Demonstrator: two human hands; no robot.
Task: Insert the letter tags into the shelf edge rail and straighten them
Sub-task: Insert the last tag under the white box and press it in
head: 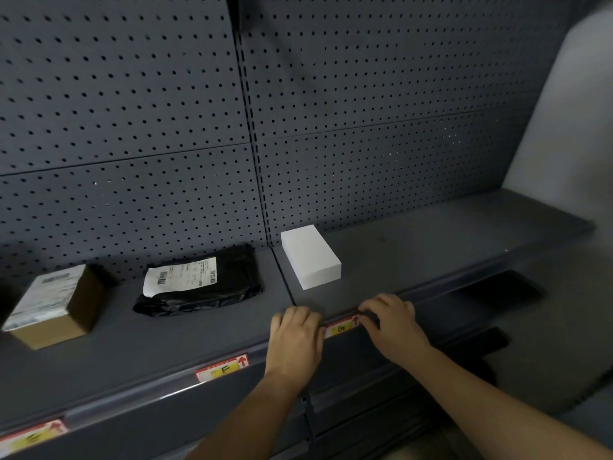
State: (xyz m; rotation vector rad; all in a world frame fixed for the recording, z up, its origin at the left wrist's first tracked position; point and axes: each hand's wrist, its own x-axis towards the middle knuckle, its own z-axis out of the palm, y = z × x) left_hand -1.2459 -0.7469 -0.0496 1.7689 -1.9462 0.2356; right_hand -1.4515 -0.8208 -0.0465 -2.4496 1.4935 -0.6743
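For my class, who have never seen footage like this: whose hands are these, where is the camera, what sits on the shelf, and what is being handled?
There is no machine here. A person wears a camera on the head, so the single picture looks down at their own bare arms. The left hand and the right hand press either end of the G tag at the shelf edge rail. The F tag already sits in the rail further left, and another tag beyond it. On the shelf lie a cardboard box, a black parcel bag with a shipping label, and a white box.
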